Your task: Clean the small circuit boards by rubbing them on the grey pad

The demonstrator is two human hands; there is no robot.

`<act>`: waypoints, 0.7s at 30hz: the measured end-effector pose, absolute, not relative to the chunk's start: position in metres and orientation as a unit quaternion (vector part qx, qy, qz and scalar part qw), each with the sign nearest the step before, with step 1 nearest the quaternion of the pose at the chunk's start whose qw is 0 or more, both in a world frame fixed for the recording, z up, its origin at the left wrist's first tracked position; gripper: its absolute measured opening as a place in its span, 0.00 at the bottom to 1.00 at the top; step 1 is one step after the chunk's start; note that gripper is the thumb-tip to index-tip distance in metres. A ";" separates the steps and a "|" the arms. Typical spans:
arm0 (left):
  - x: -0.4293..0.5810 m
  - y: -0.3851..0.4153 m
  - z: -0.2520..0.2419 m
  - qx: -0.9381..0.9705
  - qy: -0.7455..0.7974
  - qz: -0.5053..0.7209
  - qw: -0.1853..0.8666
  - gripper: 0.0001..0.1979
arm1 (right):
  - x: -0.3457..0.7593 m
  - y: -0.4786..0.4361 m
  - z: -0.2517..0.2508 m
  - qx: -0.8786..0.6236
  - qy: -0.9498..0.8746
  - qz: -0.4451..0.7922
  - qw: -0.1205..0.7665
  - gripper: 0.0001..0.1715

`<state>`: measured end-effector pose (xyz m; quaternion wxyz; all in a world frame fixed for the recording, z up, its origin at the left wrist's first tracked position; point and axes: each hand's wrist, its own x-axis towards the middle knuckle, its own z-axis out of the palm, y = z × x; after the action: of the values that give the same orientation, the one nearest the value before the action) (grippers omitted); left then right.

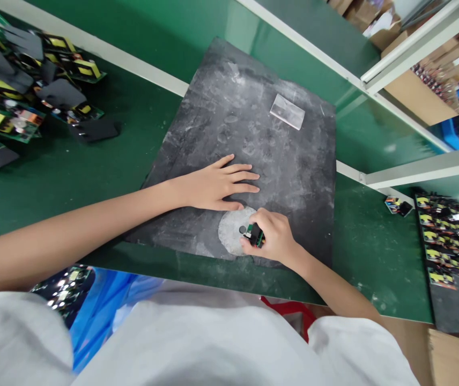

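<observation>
My left hand (223, 185) lies flat on the dark mat (245, 128), its fingers spread and nothing under them that I can see. The thumb tip reaches the edge of a round grey disc (229, 233) with a dark hole in its middle. Over the right side of that disc, my right hand (273, 233) is closed around a small circuit board (255, 235) with black and green parts. Fingers and thumb grip it from opposite sides, and part of it is hidden by the hand.
A pale rectangular block (288, 111) lies at the mat's far side. Piled circuit boards (12, 86) cover the left of the green table (125, 155). One small board (398, 206) sits at the right, near a tray full of boards (450, 236). White frame bars (426, 161) cross the right side.
</observation>
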<state>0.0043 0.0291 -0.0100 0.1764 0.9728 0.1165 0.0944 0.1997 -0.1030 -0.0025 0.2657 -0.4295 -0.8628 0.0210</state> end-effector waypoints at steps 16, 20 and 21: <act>0.003 0.029 -0.013 0.975 0.121 0.088 0.165 0.26 | 0.194 -0.108 -0.002 -0.443 -0.861 0.002 0.250 0.13; 0.004 0.029 -0.010 0.975 0.117 0.087 0.170 0.26 | 0.198 -0.104 0.001 -0.461 -0.860 -0.014 0.217 0.14; 0.004 0.029 -0.010 0.975 0.117 0.086 0.170 0.26 | 0.198 -0.103 0.002 -0.471 -0.856 -0.022 0.213 0.14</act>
<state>0.0040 0.0292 -0.0097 0.1695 0.9748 0.1165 0.0859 0.1981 -0.1033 0.0024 0.2128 -0.4713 -0.8556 -0.0216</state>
